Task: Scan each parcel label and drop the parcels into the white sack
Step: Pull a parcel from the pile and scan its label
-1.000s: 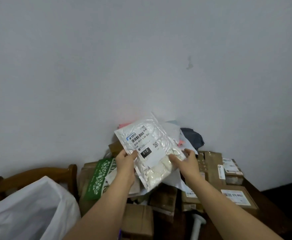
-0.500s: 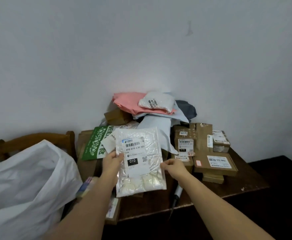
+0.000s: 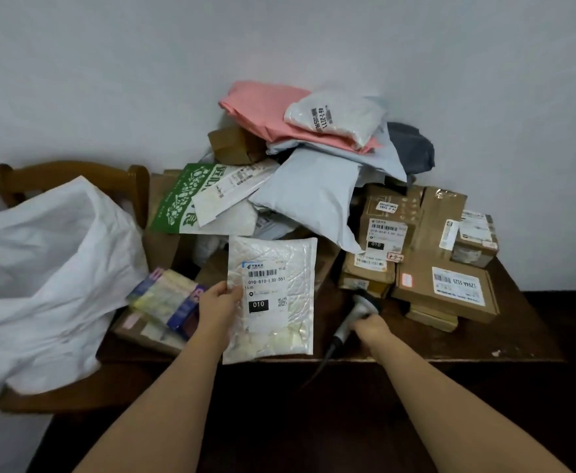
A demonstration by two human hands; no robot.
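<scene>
Left hand (image 3: 219, 303) pinching the left edge of a clear bubble mailer (image 3: 271, 300), thumb on top beside the shipping label (image 3: 267, 295), fingers hidden behind. Mailer held upright and label-forward over the near edge of the dark wooden table (image 3: 518, 339), pale contents bunched in its bottom. Label reading "010-010-1.30-551", with a black "010" block and a small QR code beneath.

Right hand (image 3: 372, 331) curled over the grip of a handheld barcode scanner (image 3: 356, 312) lying on the table, just right of the mailer; cable trailing off the near edge.

White sack (image 3: 46, 271) slumped open on a wooden chair (image 3: 71, 175) at the left, apart from the mailer. Heap of parcels behind: brown cartons (image 3: 445, 288) with labels to the right, a grey poly mailer (image 3: 308, 196), a pink poly mailer (image 3: 262, 107) topped by a small white labelled pouch (image 3: 336, 116), a green-printed bag (image 3: 181, 199), colourful flat packets (image 3: 167, 298) near the sack. Plain pale wall (image 3: 279, 39) beyond.
</scene>
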